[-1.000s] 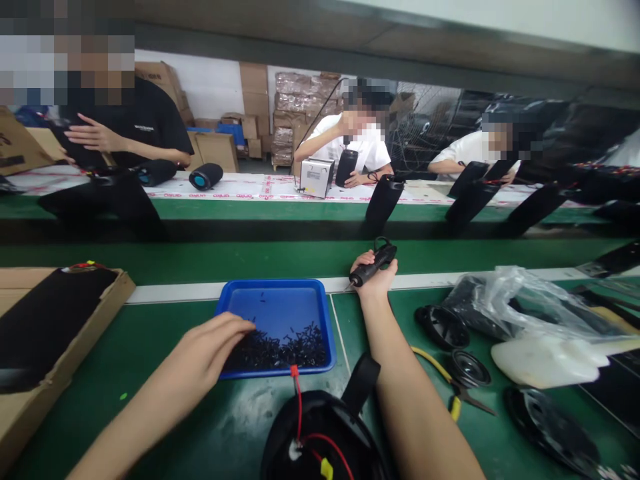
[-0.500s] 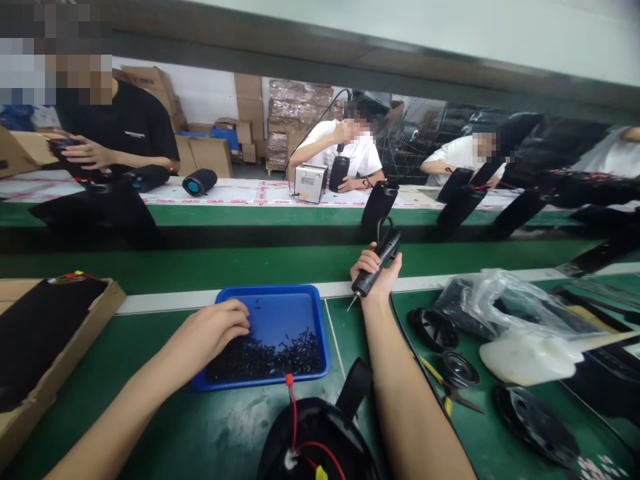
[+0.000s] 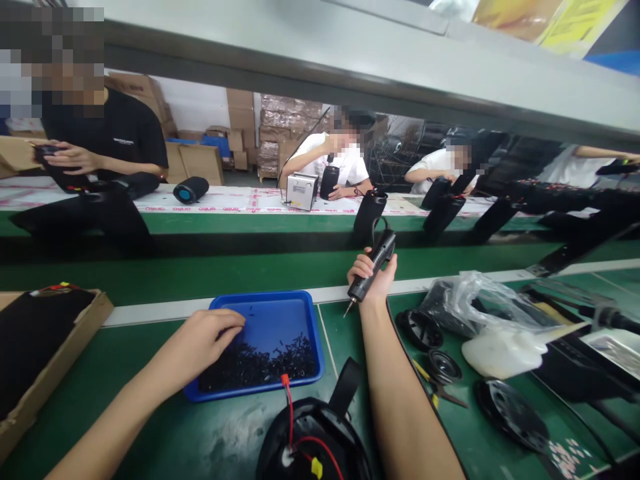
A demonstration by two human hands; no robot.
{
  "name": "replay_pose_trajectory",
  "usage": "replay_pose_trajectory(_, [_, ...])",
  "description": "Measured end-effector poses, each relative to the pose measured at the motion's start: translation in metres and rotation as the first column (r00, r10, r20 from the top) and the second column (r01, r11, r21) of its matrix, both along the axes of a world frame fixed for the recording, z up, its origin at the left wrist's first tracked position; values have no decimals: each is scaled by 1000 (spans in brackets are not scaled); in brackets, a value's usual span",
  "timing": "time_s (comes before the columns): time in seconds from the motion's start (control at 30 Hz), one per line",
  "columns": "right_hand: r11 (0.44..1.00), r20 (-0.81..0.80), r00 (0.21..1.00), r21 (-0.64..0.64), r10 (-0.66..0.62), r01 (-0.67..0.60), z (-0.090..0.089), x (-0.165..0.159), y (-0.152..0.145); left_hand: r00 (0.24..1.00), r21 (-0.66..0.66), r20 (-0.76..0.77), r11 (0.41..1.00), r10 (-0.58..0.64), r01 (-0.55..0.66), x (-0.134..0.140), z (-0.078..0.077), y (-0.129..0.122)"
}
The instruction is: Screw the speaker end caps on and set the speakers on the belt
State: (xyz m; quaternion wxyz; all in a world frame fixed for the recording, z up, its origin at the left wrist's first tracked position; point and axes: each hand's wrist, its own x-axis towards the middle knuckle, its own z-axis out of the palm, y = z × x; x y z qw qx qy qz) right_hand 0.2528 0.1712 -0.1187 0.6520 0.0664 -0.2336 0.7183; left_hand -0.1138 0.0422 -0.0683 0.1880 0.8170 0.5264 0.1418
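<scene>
My right hand (image 3: 377,280) is wrapped round a black electric screwdriver (image 3: 371,267), its thin bit pointing down and left. Over the left side of a blue tray (image 3: 321,360) hovers my left hand (image 3: 213,337), fingers curled and drawn together; whatever they pinch, if anything, is hidden. Small black screws (image 3: 280,360) lie heaped along the near part of the tray. Below it, close to me, stands a round black speaker housing (image 3: 313,443) with a strap, red wires and a red connector at its rim.
At left is a cardboard box (image 3: 95,320) with black cylinders. On the right lie speaker parts (image 3: 423,328), pliers (image 3: 447,395), a white plastic bottle (image 3: 503,353) and a clear bag (image 3: 480,300). A shelf (image 3: 320,47) hangs overhead. Co-workers sit across the bench.
The view has shifted slightly right and up. My left fingers have drawn closer together over the tray. My right hand still holds the screwdriver in much the same pose.
</scene>
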Motion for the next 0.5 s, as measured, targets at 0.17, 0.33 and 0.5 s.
replay_pose_trajectory(0.17, [974, 248, 961, 216, -125, 72, 67, -7, -23, 973, 59, 225, 996, 47, -61, 8, 30, 0])
replay_pose_trajectory(0.33, [870, 291, 866, 412, -407, 271, 161, -40, -91, 898, 127, 436, 992, -50, -7, 38, 67, -1])
replay_pose_trajectory(0.5, [725, 178, 761, 494, -624, 480, 197, -71, -159, 847, 275, 454, 947, -278, 164, 67, 88, -20])
